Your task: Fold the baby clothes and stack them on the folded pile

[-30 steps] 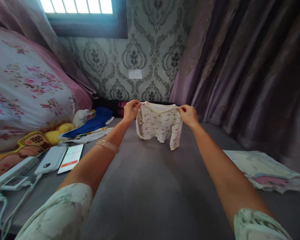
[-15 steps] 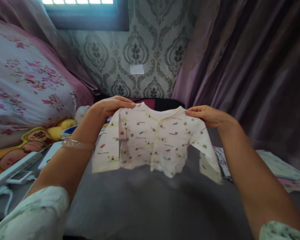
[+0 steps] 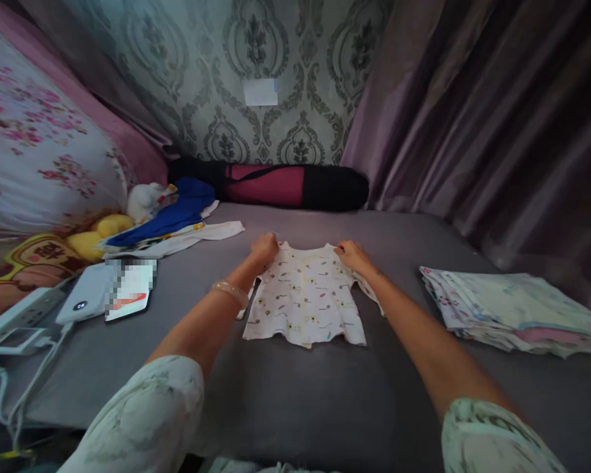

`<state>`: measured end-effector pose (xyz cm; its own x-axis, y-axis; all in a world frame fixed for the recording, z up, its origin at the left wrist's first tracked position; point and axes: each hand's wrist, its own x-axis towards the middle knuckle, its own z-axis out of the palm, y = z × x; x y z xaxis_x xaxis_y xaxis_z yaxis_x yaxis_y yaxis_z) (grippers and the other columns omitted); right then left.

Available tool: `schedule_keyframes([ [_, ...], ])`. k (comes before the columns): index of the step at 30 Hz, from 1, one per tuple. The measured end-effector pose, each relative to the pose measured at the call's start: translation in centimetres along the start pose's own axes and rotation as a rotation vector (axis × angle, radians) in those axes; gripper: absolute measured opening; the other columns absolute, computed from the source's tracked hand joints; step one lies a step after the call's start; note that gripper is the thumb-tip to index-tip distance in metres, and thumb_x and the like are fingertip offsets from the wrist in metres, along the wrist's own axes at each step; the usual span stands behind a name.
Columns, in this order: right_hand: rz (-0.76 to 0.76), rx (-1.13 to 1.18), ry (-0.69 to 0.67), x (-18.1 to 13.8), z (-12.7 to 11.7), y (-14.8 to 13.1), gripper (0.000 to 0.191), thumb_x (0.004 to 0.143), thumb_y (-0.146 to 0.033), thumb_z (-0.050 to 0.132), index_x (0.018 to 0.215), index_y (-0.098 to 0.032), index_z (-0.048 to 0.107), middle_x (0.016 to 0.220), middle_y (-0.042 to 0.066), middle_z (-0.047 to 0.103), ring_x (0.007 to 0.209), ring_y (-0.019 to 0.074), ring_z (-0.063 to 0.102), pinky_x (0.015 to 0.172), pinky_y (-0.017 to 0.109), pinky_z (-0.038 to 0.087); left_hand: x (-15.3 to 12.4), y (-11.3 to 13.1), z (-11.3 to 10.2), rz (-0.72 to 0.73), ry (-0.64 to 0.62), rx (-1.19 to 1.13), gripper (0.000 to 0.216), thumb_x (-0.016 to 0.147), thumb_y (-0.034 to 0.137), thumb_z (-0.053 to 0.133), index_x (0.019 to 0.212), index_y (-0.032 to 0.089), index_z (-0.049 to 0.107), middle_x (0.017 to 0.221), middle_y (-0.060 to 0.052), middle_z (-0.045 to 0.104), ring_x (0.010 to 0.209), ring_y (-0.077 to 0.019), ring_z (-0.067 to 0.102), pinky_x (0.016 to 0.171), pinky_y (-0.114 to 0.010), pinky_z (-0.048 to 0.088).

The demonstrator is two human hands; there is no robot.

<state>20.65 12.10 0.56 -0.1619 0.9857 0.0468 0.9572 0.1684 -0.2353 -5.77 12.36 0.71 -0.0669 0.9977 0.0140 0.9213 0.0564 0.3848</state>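
Note:
A small white baby shirt (image 3: 305, 295) with a scattered print lies spread on the grey bed surface (image 3: 320, 401), its collar toward the wall and its hem toward me. My left hand (image 3: 265, 251) pinches the shirt at its left shoulder; a pale bangle (image 3: 230, 289) circles that wrist. At the opposite shoulder, my right hand (image 3: 354, 255) grips the fabric between thumb and fingers. Both sleeves are partly hidden behind my hands and forearms.
Folded clothes (image 3: 517, 309) are stacked at right. A phone (image 3: 131, 289), a white power bank (image 3: 86, 293) and a power strip (image 3: 20, 322) lie left, near blue clothing (image 3: 177, 213) and plush toys (image 3: 98, 236). A black-and-red bag (image 3: 270, 185) lies along the wall.
Both hands have lowered the shirt from mid-air onto the bed, still holding its shoulders. The view has tilted downward, bringing the phone and folded stack into fuller sight.

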Motion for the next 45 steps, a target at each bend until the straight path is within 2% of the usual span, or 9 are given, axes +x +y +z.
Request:
schedule_keyframes([
  [3,-0.041,-0.104,0.066,-1.2,1.0,-0.1,0.032,0.098,-0.032,0.033,0.106,-0.019,0.061,0.107,0.011,0.066,0.097,0.0214,0.063,0.076,0.029,0.044,-1.7,0.1,1.1,0.003,0.041,0.141,0.032,0.090,0.017,0.036,0.114,0.015,0.057,0.110,-0.020,0.062,0.100,-0.0294,0.063,0.077,-0.039,0.050],
  [7,-0.084,-0.272,0.074,-1.3,1.4,0.2,0.035,0.100,-0.033,0.025,0.109,-0.019,0.055,0.109,0.012,0.063,0.092,0.0223,0.065,0.076,0.032,0.044,-2.4,-0.9,1.2,0.142,0.029,0.315,0.035,0.092,0.014,0.030,0.121,0.019,0.049,0.114,-0.016,0.057,0.098,-0.0267,0.063,0.076,-0.036,0.050],
  [13,-0.172,-0.384,0.043,1.3,1.4,0.8,0.036,0.101,-0.037,0.023,0.108,-0.019,0.053,0.109,0.011,0.063,0.090,0.0231,0.066,0.075,0.033,0.044,0.8,-3.3,-0.2,0.370,-0.038,0.482,0.036,0.094,0.014,0.025,0.125,0.020,0.044,0.115,-0.014,0.056,0.093,-0.0256,0.065,0.075,-0.037,0.049],
  [26,-0.232,-0.389,0.067,9.4,1.9,1.7,0.033,0.101,-0.034,0.025,0.112,-0.016,0.051,0.111,0.014,0.060,0.092,0.0226,0.062,0.071,0.030,0.040,8.4,-3.7,0.3,0.259,0.044,0.449,0.034,0.097,0.023,0.024,0.122,0.018,0.047,0.114,-0.014,0.057,0.098,-0.0258,0.062,0.079,-0.035,0.046],
  [30,-0.167,-0.318,0.034,9.9,2.1,1.6,0.030,0.099,-0.032,0.033,0.110,-0.015,0.055,0.111,0.014,0.061,0.098,0.0247,0.058,0.079,0.033,0.039,9.0,-3.2,0.5,0.202,-0.040,0.384,0.035,0.097,0.030,0.029,0.118,0.015,0.053,0.113,-0.017,0.058,0.100,-0.0285,0.061,0.081,-0.037,0.045],
  [33,-0.155,-0.265,0.120,9.4,2.2,0.5,0.031,0.097,-0.027,0.034,0.113,-0.014,0.057,0.117,0.016,0.060,0.111,0.0285,0.051,0.090,0.039,0.035,8.2,-2.0,0.4,0.205,0.056,0.386,0.033,0.094,0.025,0.035,0.117,0.013,0.056,0.118,-0.018,0.057,0.109,-0.0301,0.055,0.088,-0.040,0.042],
  [37,-0.237,-0.168,0.115,8.2,3.7,-1.9,0.047,0.097,-0.033,0.027,0.133,-0.010,0.047,0.139,0.017,0.047,0.131,0.0298,0.036,0.107,0.044,0.023,6.8,-0.8,2.1,0.335,0.045,0.327,0.042,0.097,0.031,0.026,0.123,0.013,0.054,0.122,-0.016,0.058,0.115,-0.0263,0.053,0.097,-0.038,0.037],
  [42,-0.146,-0.046,-0.040,7.3,6.2,-3.3,0.062,0.097,-0.044,0.019,0.146,-0.006,0.028,0.154,0.016,0.024,0.142,0.0282,0.017,0.115,0.046,0.011,6.3,-1.4,5.7,0.327,-0.002,0.317,0.063,0.097,0.045,0.019,0.143,0.003,0.032,0.150,-0.020,0.031,0.140,-0.0292,0.026,0.112,-0.041,0.019],
  [45,-0.153,0.048,-0.075,7.9,5.9,-3.0,0.062,0.097,-0.046,0.021,0.146,-0.008,0.030,0.155,0.014,0.022,0.143,0.0271,0.015,0.115,0.046,0.012,6.5,-1.8,6.4,0.314,-0.010,0.342,0.064,0.097,0.045,0.017,0.145,0.005,0.028,0.152,-0.018,0.028,0.142,-0.0283,0.023,0.114,-0.042,0.016],
])
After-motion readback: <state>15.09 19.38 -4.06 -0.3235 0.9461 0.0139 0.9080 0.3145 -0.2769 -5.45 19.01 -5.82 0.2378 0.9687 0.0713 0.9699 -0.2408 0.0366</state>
